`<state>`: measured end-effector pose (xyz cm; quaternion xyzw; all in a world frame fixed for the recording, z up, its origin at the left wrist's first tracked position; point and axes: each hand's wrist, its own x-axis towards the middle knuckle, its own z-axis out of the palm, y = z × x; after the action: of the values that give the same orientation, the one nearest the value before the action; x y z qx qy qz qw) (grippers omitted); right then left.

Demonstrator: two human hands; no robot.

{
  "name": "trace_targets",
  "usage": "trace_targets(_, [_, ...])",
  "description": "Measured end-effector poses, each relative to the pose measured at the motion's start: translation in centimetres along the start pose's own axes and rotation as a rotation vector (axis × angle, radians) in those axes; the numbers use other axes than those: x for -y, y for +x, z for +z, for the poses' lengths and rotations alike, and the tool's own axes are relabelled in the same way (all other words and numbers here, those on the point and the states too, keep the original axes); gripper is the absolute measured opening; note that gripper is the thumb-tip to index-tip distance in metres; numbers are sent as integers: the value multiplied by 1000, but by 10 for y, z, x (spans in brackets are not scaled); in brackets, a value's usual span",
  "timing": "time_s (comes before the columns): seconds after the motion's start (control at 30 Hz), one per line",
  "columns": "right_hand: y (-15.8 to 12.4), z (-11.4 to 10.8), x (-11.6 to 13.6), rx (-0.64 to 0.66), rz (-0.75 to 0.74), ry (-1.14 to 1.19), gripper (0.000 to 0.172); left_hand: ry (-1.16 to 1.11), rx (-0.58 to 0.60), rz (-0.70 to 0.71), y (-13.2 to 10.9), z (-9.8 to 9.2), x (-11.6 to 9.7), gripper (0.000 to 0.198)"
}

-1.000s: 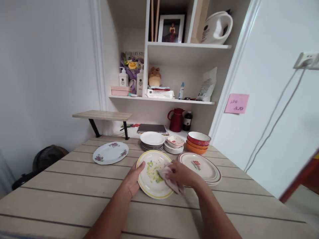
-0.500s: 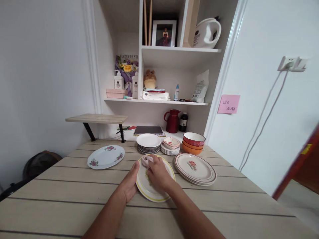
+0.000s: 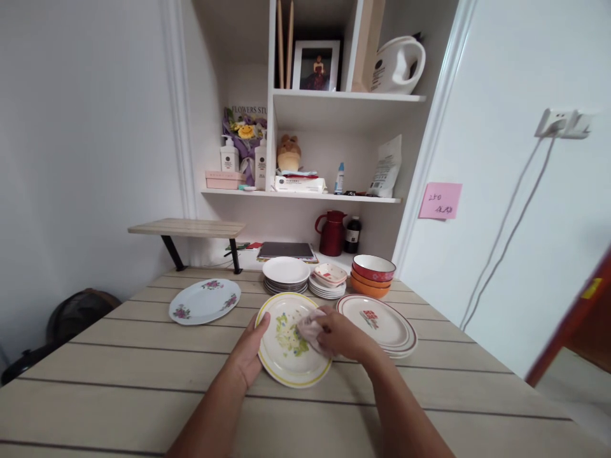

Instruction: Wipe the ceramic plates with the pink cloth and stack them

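A cream plate [image 3: 281, 362] with a yellow rim and a green flower print is tilted up off the table towards me. My left hand [image 3: 249, 351] grips its left edge, the thumb over the rim and the other fingers behind. Bunched in my right hand [image 3: 340, 332] is a pale pinkish cloth [image 3: 310, 327], pressed against the right side of the plate's face. Just right of that hand lies a stack of large red-rimmed plates [image 3: 398, 327]. Behind the held plate stands a stack of white plates [image 3: 286, 270].
An oval floral platter [image 3: 203, 302] lies at left, near a small raised shelf [image 3: 188, 227] on black legs. Small white dishes [image 3: 328, 289] and stacked red and orange bowls [image 3: 372, 278] stand at the back. Behind them are a red thermos jug [image 3: 331, 233] and a dark bottle [image 3: 352, 235].
My right hand has slid with the cloth from the plate's upper middle to its right edge, uncovering the green print. The plate has tilted up a little; my left hand keeps its hold.
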<state>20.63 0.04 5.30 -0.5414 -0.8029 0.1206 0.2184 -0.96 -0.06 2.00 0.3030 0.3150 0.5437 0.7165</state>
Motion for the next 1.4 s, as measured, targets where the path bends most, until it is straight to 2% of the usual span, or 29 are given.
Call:
trace_targets(0.13, [20, 19, 4, -219, 174, -106, 21, 7, 7, 16, 0, 1, 1, 65])
trace_targets(0.23, [29, 36, 22, -305, 121, -121, 30, -26, 56, -2, 1, 1, 1, 65])
trace_targets(0.33, [27, 48, 41, -191, -76, -62, 47, -56, 105, -17, 2, 0, 1, 61])
trace_targets(0.4, [21, 51, 50, -78, -201, -7, 50, -74, 142, -47, 1, 0, 0, 59])
trace_targets(0.57, [3, 30, 54, 244, -484, 164, 23, -106, 168, -135, 0, -1, -1, 68])
trace_targets(0.67, [-5, 9, 45, 387, -549, 246, 21, -118, 172, -186, 3, -2, -1, 71])
trace_targets(0.77, [-9, -5, 27, 426, -489, 264, 24, -155, 140, -155, 7, -5, 0, 70])
trace_targets(0.83, [-8, -7, 13, 335, -372, 181, 26, -163, 70, -99, 10, -7, 1, 66])
trace_targets(0.9, [-4, -3, 0, 161, -225, 61, 28, -147, 10, -47, 11, -9, 1, 63])
trace_targets(1.0, [6, 9, -14, -76, -15, -58, 26, -103, -12, -6, 11, -10, 2, 60])
trace_targets(1.13, [21, 24, -15, -277, 157, -92, 29, -47, -7, 11, 7, -6, 2, 58])
trace_targets(1.27, [35, 36, -4, -365, 166, -95, 39, -23, 51, 17, 5, -1, 3, 58])
trace_targets(1.4, [40, 44, 16, -319, 0, -80, 35, -43, 61, 2, 6, -2, 4, 60])
